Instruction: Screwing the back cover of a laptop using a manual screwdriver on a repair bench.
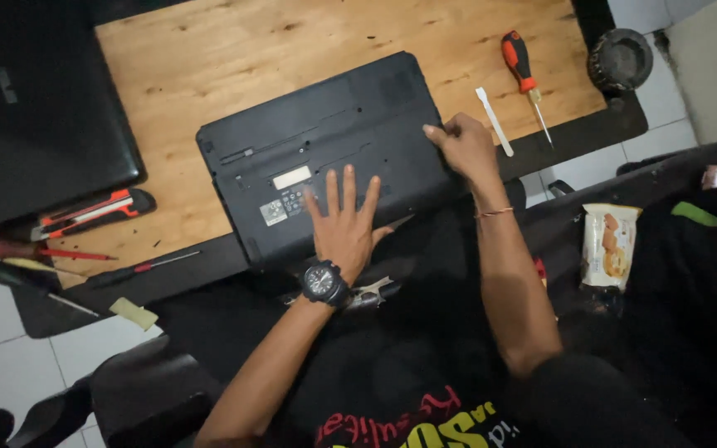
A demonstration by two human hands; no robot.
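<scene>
Several screwdrivers (35, 253) and an orange-and-black utility knife (93, 213) lay at the left of the wooden table (209, 58). Centre, a black laptop (325, 149) rested upside down; the left hand (343, 228) pressed flat on it, fingers spread, while the right hand (465, 145) gripped its right edge. Further right lay a white pry tool (494, 121) and an orange-handled screwdriver (523, 73).

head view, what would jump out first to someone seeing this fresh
A black laptop lies upside down in the middle of a low wooden table. The left hand, a black watch at its wrist, lies flat on the laptop's base, while the right hand grips its right edge. A red-handled screwdriver and a white pry tool lie just right of the laptop.
</scene>
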